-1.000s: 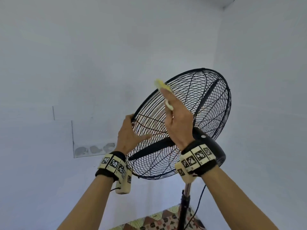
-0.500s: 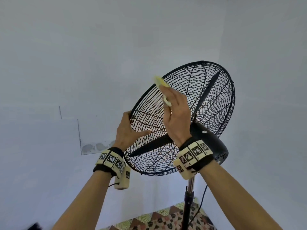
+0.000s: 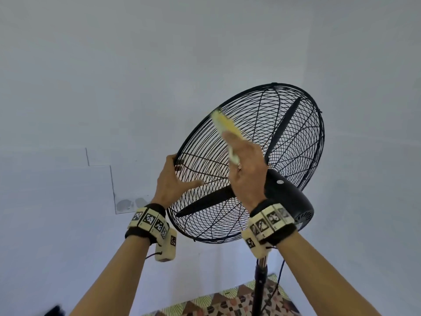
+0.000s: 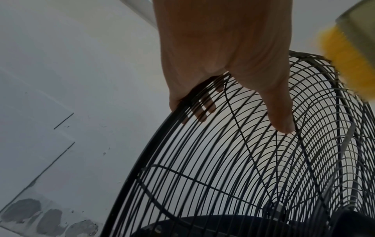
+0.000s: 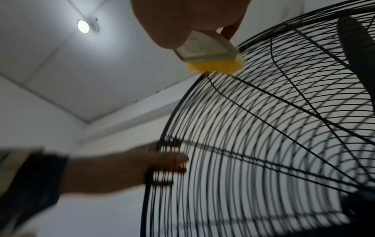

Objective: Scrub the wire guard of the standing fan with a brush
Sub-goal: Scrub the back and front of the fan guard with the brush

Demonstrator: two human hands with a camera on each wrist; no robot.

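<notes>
1. Wire guard (image 3: 262, 142) of the standing fan: black, round, tilted back toward the ceiling, mounted on a pole (image 3: 259, 290) at the right of centre in the head view. It stands in front of a pale wall (image 3: 91, 87).

2. Wall, far left: a patched rectangle with three grey smears (image 4: 36, 213) low down, well apart from the guard.

3. Left hand (image 3: 173, 181): it grips the guard's left rim. The left wrist view shows the fingers (image 4: 202, 110) curled round the rim and seen through the wires, with the thumb (image 4: 280, 112) laid flat on the near face of the mesh. A band of printed markers (image 3: 148, 218) sits on this wrist.

4. Brush (image 3: 224, 123): pale block with yellow bristles (image 5: 217, 66). The right wrist view shows the bristles touching the wires at the guard's upper left rim, above the left hand. It is blurred in the head view.

5. Right hand (image 3: 247, 169): closed round the brush handle, back of the hand toward the head camera, raised in front of the mesh. A marker band (image 3: 268, 221) is on this wrist as well.

6. Fan blades (image 3: 205, 201): dark, inside the guard, one pointing lower left and one upper right.

7. Motor housing (image 3: 289, 199): black, behind the guard, just right of the right wrist.

8. Floor, lower right: a patterned mat (image 3: 227, 304) around the pole's base, with a cable (image 3: 281, 270) hanging beside the pole.

9. Ceiling lamp (image 5: 83, 26): lit, visible only in the right wrist view.
</notes>
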